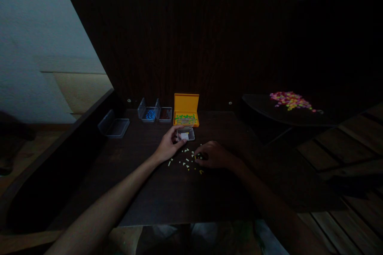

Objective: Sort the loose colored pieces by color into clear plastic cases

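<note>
A dark wooden desk (167,201), pale wall (36,20) and plank floor (354,149) suggest a home (a dim one).

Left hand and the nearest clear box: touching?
Touching. Head view: the left hand wraps the left end of the clear box, thumb at the front.

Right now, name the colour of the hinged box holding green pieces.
The hinged box is yellow-orange, seen in the head view.

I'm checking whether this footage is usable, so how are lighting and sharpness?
Head view: dim overall, right hand darker than left hand; same view: back panel nearly black, wall at left brighter; same view: scattered pieces too small for fine detail.
</note>
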`<state>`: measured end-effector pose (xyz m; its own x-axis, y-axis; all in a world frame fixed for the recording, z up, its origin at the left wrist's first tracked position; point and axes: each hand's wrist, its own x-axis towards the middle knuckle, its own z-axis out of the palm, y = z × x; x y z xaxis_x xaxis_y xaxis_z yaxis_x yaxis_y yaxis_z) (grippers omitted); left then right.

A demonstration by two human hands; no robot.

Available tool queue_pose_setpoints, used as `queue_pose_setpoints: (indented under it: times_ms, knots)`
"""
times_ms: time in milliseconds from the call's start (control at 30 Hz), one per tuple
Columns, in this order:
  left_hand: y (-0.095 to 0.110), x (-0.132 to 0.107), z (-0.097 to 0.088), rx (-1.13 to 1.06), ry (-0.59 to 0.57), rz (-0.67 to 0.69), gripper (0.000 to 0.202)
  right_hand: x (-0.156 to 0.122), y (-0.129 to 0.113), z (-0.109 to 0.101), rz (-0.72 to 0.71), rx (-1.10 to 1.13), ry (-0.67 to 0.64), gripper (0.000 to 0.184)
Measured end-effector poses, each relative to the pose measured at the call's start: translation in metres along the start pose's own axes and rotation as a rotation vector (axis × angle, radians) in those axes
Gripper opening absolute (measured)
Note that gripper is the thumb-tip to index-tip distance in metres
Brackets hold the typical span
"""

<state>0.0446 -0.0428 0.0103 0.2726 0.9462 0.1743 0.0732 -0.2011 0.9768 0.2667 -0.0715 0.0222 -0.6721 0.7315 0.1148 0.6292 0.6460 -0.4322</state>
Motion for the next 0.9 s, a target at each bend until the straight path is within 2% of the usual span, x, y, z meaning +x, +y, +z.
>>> queue_pose_setpoints:
  times_ms: [167,300,500,700,900]
  knots:
    - [-0.001,0.0,-0.001,0.008,0.01,0.001,0.051,0.0,0.002,-0.001,-0.023,0.068,0.042,0.013]
    - [0.001,0.0,0.0,0.008,0.006,0.007,0.051,-0.001,0.005,-0.013,-0.033,0.131,0.186,0.012]
    - [0.003,-0.002,0.003,-0.015,-0.022,-0.003,0.051,0.001,0.008,-0.019,0.093,0.171,0.411,0.02]
    - [0.006,-0.007,0.01,-0.041,-0.085,0.033,0.05,0.007,0.009,-0.009,0.163,0.113,0.491,0.02]
    - [0.011,-0.012,0.017,-0.023,-0.12,0.042,0.048,0.008,0.01,-0.008,0.158,0.061,0.486,0.019]
